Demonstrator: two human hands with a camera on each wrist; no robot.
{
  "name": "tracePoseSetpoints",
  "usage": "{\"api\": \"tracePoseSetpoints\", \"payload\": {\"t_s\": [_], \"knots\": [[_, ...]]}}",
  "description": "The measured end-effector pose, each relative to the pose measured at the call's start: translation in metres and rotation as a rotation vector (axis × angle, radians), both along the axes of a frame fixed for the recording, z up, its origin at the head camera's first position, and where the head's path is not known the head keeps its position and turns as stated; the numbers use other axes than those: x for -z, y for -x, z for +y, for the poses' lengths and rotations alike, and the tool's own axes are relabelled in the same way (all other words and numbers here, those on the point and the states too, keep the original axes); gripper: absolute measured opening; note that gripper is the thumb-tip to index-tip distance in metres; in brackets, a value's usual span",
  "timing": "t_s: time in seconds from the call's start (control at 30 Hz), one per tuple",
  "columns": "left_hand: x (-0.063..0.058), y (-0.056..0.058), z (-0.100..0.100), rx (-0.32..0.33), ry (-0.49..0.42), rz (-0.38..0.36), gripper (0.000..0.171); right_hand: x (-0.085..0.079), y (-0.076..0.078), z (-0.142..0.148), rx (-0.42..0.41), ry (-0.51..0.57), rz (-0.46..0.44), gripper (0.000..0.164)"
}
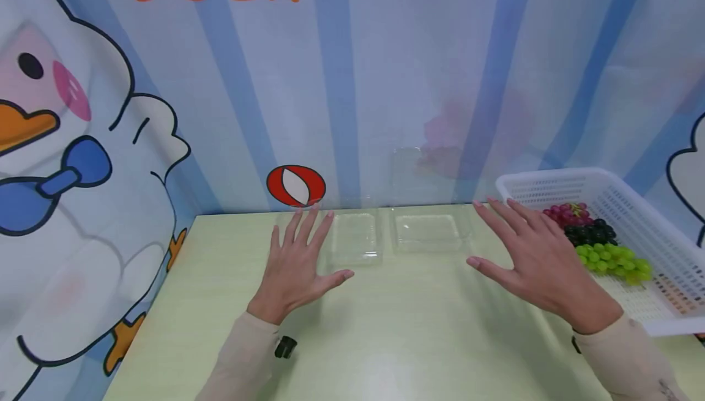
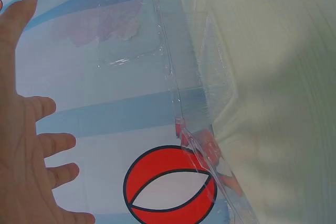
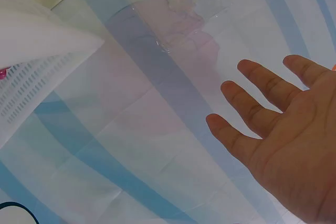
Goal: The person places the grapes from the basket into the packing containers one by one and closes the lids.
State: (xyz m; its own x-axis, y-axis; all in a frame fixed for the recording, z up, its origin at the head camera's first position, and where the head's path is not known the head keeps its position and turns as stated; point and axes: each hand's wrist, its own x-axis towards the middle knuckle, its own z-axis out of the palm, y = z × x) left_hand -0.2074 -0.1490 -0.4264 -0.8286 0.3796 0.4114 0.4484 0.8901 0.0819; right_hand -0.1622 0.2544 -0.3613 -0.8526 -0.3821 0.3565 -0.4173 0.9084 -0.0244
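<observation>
Both hands are held over the table with fingers straight and spread, holding nothing. The left hand (image 1: pixel 294 263) hovers just left of a clear plastic box (image 1: pixel 355 239), partly overlapping it in the head view. A second clear plastic box (image 1: pixel 426 232) stands to its right, its transparent lid (image 1: pixel 421 171) raised against the backdrop. My right hand (image 1: pixel 537 260) is between that box and a white basket (image 1: pixel 655 205), hiding part of the basket's near left side. In the left wrist view the left palm (image 2: pixel 21 156) faces the camera; the right palm (image 3: pixel 299 145) shows in the right wrist view.
Inside the basket lie red grapes (image 1: pixel 570 212), dark grapes (image 1: pixel 593 232) and green grapes (image 1: pixel 614 260). The pale table (image 1: pixel 396 340) meets a blue striped cloth backdrop (image 1: pixel 374 82) with a printed duck (image 1: pixel 71 236) on the left.
</observation>
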Motion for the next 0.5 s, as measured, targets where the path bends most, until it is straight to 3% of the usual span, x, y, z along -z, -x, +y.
{"api": "tracePoseSetpoints", "payload": {"t_s": [0.5], "knots": [[0.007,0.019,0.001,-0.011,-0.017,-0.049,0.099,0.001,0.003,0.014,0.016,-0.041,0.011,0.091]]}}
